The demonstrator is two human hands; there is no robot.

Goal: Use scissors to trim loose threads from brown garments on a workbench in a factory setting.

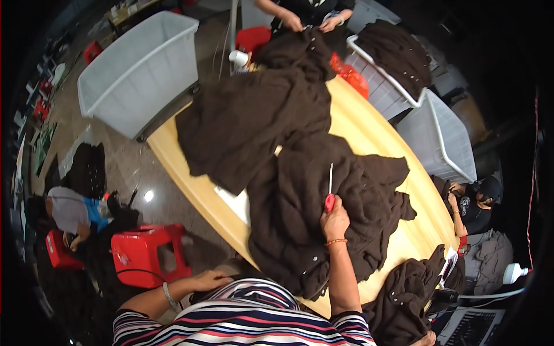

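My right hand is closed around the red handle of scissors, their slim metal blades pointing away from me. Below them a dark brown knit garment lies bunched on the pale wooden table, with a few light buttons near its front edge. Close to my waist, my left hand rests on something dark, fingers stretched out and partly hidden; it holds nothing that I can see. Farther up the table another dark brown garment is spread out, partly touching the near one.
Across the table a person's hands handle a dark garment. Pale plastic bins stand at far left and right; another holds piled garments. Red stools stand left. At near right lies another buttoned garment. Other people sit on both sides.
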